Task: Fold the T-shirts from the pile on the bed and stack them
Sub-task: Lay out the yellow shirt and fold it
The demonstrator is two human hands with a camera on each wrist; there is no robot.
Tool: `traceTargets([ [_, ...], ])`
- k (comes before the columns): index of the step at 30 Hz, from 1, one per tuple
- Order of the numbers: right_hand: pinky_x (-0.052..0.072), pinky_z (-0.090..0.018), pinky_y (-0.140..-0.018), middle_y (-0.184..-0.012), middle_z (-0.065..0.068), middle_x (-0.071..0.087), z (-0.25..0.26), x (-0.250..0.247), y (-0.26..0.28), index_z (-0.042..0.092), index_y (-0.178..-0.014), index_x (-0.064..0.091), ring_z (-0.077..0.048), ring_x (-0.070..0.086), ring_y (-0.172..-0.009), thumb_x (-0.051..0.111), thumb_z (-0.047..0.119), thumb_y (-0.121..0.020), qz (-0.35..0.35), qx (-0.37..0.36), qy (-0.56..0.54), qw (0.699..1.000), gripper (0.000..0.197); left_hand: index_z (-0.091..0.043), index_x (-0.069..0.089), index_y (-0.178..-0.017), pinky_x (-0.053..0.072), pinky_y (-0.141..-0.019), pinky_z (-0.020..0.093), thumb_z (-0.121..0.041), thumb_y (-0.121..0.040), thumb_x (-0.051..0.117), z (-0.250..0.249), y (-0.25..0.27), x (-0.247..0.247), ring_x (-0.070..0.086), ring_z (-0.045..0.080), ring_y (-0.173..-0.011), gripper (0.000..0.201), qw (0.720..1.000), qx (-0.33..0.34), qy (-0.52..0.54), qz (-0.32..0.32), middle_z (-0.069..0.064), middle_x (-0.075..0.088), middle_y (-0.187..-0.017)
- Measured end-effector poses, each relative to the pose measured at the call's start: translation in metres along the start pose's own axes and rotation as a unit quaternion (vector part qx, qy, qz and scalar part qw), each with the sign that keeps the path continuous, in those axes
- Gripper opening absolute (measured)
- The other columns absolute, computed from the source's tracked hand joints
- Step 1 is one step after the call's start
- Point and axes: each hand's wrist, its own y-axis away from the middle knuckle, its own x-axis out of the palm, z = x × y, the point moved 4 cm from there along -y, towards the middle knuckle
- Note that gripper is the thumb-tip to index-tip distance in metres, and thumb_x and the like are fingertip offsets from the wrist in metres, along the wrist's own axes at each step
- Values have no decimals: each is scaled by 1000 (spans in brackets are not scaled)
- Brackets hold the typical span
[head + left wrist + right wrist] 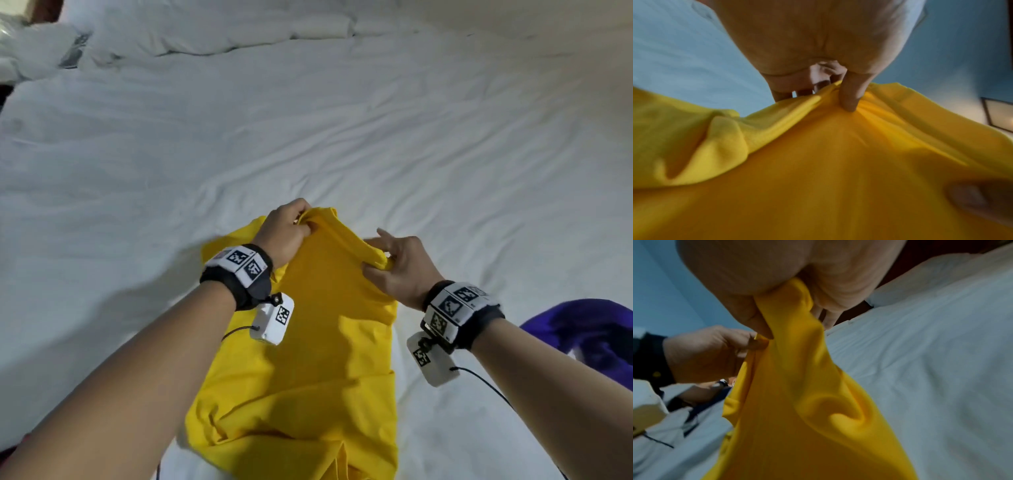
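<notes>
White, creased sheeting covers the bed (308, 130), which fills nearly the whole head view; bunched white bedding (191, 31) lies along its far edge, with a rumpled heap at the far left corner and a pale wall beyond at the upper right. From the left wrist camera a dark-framed picture (998, 113) shows on a bluish wall, and the right wrist camera shows something dark and reddish behind the pillows, too blurred to name.

On the left, the left hand (286, 233) has its fingers curled round one top corner of the yellow T-shirt (318, 342), thumb pressed into the cloth, as the left wrist view (849, 95) confirms. A black strap on that wrist carries white blocks printed with black-and-white square marker patterns (239, 262); no readable lettering appears on them, nor on the shirt.

The shirt hangs from the two hands and trails down toward the near edge of the bed, part of it resting on the sheet, its upper edge drawn into a ridge between the grips.

To the right, the right hand (399, 267) pinches the other end of that ridge between thumb and forefinger, remaining fingers loosely spread. Its wrist wears the same kind of marker blocks (455, 308). Farther right, near the frame edge, a purple garment (589, 332) lies crumpled on the sheet, apart from the yellow one.
</notes>
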Motion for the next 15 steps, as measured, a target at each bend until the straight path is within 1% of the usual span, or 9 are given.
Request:
traceTargets([
  [1, 57, -43, -87, -91, -18, 72, 6, 1, 8, 3, -88, 69, -29, 67, -110, 65, 28, -76, -6, 14, -32, 999, 28, -14, 58, -90, 36, -63, 33, 3, -90, 56, -7, 8, -8, 49, 20, -70, 17, 1000, 8, -7, 7, 2, 55, -75],
  [3, 56, -51, -66, -77, -18, 66, 21, 5, 26, 3, -83, 64, -33, 66, -77, 75, 29, -82, -9, 25, -85, 996, 28, -13, 59, -95, 39, -66, 35, 4, -91, 53, -17, 22, -23, 52, 24, -74, 18, 999, 20, -26, 15, 8, 59, -80],
  [6, 50, -37, -57, -66, -6, 59, 31, 3, 48, 15, -84, 59, -19, 57, -60, 85, 33, -82, 6, 59, -129, 990, 31, -12, 61, -99, 50, -72, 44, -10, -89, 55, -19, 34, -53, 61, 35, -81, 12, 1000, 7, -8, -18, 15, 66, -89],
  [8, 37, -30, -51, -53, 1, 48, 27, -3, 63, 20, -82, 59, -15, 42, -50, 84, 33, -83, 3, 80, -102, 992, 29, -10, 62, -102, 52, -76, 48, -5, -91, 55, -13, 39, -77, 61, 32, -79, 14, 999, -10, -4, -47, 12, 67, -90],
  [9, 36, -29, -54, -51, 5, 48, 25, -7, 71, 23, -79, 60, -14, 41, -49, 83, 33, -83, -5, 76, -82, 994, 25, -9, 62, -102, 52, -77, 48, -1, -92, 54, -11, 40, -86, 60, 28, -79, 15, 998, -13, -10, -55, 11, 66, -89],
  [10, 41, -30, -60, -57, 8, 54, 23, -11, 76, 25, -75, 62, -12, 47, -55, 83, 32, -84, -19, 60, -62, 996, 24, -11, 63, -100, 51, -77, 47, 3, -92, 54, -8, 41, -92, 60, 26, -78, 18, 998, -12, -13, -54, 10, 66, -88],
  [12, 48, -37, -86, -94, 9, 65, 22, -18, 80, 32, -73, 61, -12, 61, -92, 83, 30, -83, -54, 24, -37, 998, 24, -19, 66, -92, 48, -72, 37, 9, -91, 54, -17, 50, -92, 59, 17, -72, 30, 1000, -9, 5, -12, 5, 66, -82],
  [14, 41, -42, -106, -133, 5, 55, 31, -20, 75, 34, -88, 60, -17, 51, -127, 84, 28, -81, -71, 2, -12, 997, 26, -20, 68, -88, 45, -69, 30, 8, -88, 56, -37, 64, -78, 59, 10, -67, 30, 998, 5, 33, 60, 0, 66, -77],
  [15, 37, -42, -111, -147, 5, 46, 37, -18, 71, 35, -105, 59, -17, 43, -137, 86, 32, -78, -60, 2, -6, 998, 38, -17, 70, -88, 46, -69, 29, 2, -86, 59, -50, 72, -70, 60, 10, -69, 22, 995, 16, 38, 91, 0, 67, -77],
])
